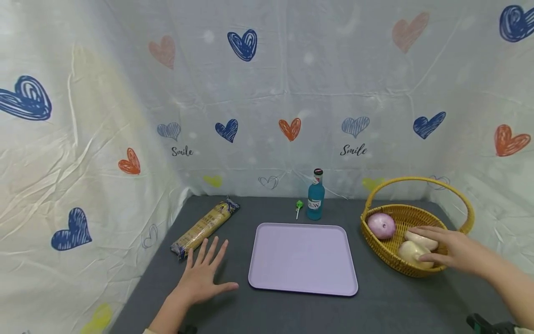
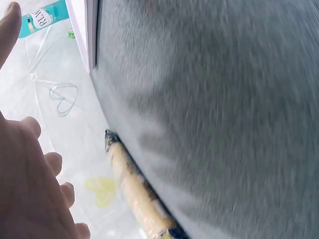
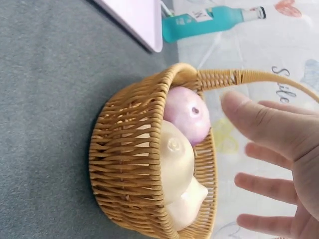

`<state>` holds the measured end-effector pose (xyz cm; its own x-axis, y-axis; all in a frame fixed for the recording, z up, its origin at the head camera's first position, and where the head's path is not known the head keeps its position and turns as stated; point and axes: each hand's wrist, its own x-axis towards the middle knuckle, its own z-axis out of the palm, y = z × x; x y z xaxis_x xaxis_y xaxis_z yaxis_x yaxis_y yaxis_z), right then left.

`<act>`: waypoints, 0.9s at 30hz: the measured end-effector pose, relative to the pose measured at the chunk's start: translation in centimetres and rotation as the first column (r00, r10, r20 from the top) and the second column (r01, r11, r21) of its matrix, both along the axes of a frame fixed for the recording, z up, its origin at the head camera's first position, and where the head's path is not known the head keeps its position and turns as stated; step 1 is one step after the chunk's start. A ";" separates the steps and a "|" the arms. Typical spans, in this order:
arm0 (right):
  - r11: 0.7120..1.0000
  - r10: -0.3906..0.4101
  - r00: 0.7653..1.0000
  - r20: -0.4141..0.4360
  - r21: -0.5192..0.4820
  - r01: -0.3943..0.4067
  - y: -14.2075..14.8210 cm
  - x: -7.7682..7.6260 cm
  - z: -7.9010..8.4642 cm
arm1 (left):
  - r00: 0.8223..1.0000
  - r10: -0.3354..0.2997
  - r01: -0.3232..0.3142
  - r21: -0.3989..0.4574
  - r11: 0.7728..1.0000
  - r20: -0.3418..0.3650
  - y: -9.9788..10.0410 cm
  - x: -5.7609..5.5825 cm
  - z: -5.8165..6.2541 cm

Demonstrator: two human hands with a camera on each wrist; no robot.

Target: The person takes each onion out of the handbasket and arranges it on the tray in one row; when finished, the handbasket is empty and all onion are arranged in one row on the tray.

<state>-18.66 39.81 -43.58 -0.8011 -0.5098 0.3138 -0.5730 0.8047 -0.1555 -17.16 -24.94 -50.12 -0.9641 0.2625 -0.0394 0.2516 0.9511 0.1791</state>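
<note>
My right hand (image 1: 463,250) hovers over the right side of a yellow wicker basket (image 1: 388,260), its fingers extended. Inside lie a purple onion-like ball (image 1: 381,226) and two cream-coloured rounded, pointed vegetables (image 1: 410,253). The right wrist view shows a gap between that hand (image 3: 279,144) and the contents (image 3: 177,159). Over the dark table's left part, my left hand (image 1: 200,280) spreads its fingers and holds nothing. A long yellow packet with dark blue ends (image 1: 206,227) lies just beyond its fingertips.
A shallow lilac tray (image 1: 304,260) lies mid-table. Behind it stand a blue bottle (image 1: 315,197) with a dark cap and a green lollipop (image 1: 299,205) on a white stick. The basket's tall handle (image 1: 417,179) arches upward. A heart-printed curtain (image 1: 258,83) closes off the back and sides.
</note>
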 end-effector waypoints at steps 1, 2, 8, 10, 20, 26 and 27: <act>1.000 0.013 1.000 -0.008 -0.017 -0.013 0.2 -0.2 -0.1 | 1.000 -0.007 0.007 0.008 1.000 0.005 0.2 -0.1 -0.1; 0.999 0.029 1.000 -0.010 -0.035 -0.029 0.4 -0.4 -0.2 | 1.000 -0.016 0.016 0.014 1.000 0.010 0.5 -0.2 -0.2; 0.996 0.058 0.955 0.290 -0.086 -0.034 1.2 -1.3 0.6 | 0.995 -0.095 0.093 0.071 0.993 0.030 1.9 -0.9 -0.5; 0.996 0.051 0.909 0.414 -0.082 -0.018 1.4 -1.6 1.0 | 0.992 -0.118 0.113 0.081 0.990 0.048 2.4 -1.3 -0.8; 0.983 0.143 0.714 0.685 -0.181 -0.022 1.6 -4.0 1.7 | 0.964 -0.187 0.149 0.198 0.969 0.191 3.8 -3.2 -2.3; 0.971 0.197 0.634 0.748 -0.239 -0.020 1.8 -4.8 1.6 | 0.950 -0.203 0.147 0.233 0.961 0.239 4.5 -3.4 -2.7; 0.970 0.200 0.624 0.755 -0.243 -0.016 1.8 -4.9 1.6 | 0.948 -0.202 0.144 0.236 0.961 0.245 4.6 -3.4 -2.7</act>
<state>-23.58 41.56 -42.02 -0.7368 -0.6106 -0.2902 -0.2495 0.6446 -0.7227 -20.60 -20.38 -52.83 -0.8652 0.4545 -0.2117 0.3246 0.8295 0.4544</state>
